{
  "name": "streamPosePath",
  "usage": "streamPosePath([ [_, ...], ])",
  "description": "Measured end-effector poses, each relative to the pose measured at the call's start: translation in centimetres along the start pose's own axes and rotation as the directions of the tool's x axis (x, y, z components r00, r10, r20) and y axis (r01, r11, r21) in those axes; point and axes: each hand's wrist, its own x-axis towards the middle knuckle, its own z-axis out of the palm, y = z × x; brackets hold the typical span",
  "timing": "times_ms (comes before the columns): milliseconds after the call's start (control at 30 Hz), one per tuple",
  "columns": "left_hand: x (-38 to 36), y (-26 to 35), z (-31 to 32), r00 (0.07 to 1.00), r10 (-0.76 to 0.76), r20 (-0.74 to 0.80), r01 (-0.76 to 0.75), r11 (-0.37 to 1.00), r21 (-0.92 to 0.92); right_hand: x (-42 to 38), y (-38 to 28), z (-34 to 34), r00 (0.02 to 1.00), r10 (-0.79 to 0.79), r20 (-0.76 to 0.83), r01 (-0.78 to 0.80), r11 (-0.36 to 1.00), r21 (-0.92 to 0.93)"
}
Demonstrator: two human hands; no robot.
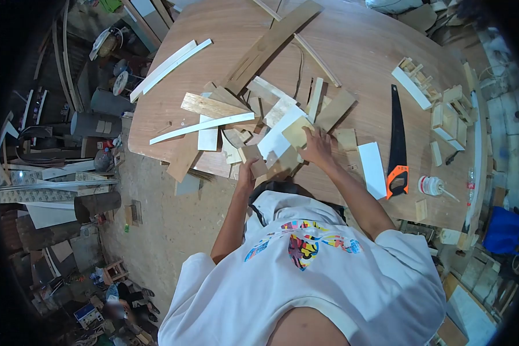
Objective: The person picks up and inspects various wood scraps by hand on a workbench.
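My left hand (247,175) grips a small brown wood block (252,155) at the table's near edge, fingers closed around its side. To the right, my right hand (318,147) has its fingers bent over the edge of a pale square wood piece (294,132); its thumb is partly hidden. Beneath and around both hands lies a heap of offcuts, among them a white board (277,138), a brown board (336,109) and a narrow white strip (205,128).
On the table (380,63) a handsaw (397,144) with an orange handle lies to the right. Near it are a white board (372,170), a white tub (431,185) and small wooden assemblies (451,118). A long brown plank (271,49) reaches towards the back. A person (130,303) is at lower left.
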Motion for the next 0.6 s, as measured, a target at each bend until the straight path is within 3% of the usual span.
streamPosePath([
  [100,0.4,-0.1,-3.3,1.000,0.013,-0.029,-0.013,1.000,-0.014,0.8,-1.8,2.7,0.993,0.056,-0.101,-0.073,0.982,-0.171],
  [233,0.1,0.5,-5.8,0.996,-0.050,-0.071,0.049,0.999,-0.014,1.6,-1.8,4.1,0.972,0.047,-0.231,-0.104,0.966,-0.239],
  [333,0.1,0.9,-6.5,0.993,-0.078,-0.086,0.079,0.997,0.010,2.0,-0.8,2.9,0.982,0.035,-0.184,-0.066,0.984,-0.164],
  [400,0.2,1.2,-6.7,0.995,-0.059,-0.083,0.059,0.998,-0.002,2.5,0.2,1.7,0.965,0.234,-0.117,-0.197,0.944,0.263],
  [433,0.4,1.1,-6.9,0.995,-0.063,-0.082,0.063,0.998,-0.006,2.6,0.7,1.2,0.965,0.236,-0.115,-0.200,0.945,0.258],
  [533,1.2,1.1,-7.0,0.998,-0.050,-0.044,0.050,0.999,-0.016,2.8,3.1,0.2,0.866,0.399,-0.302,-0.365,0.916,0.163],
  [600,1.4,1.3,-6.5,0.997,-0.058,-0.042,0.057,0.998,-0.019,2.8,4.9,0.1,0.865,0.419,-0.275,-0.389,0.907,0.160],
])
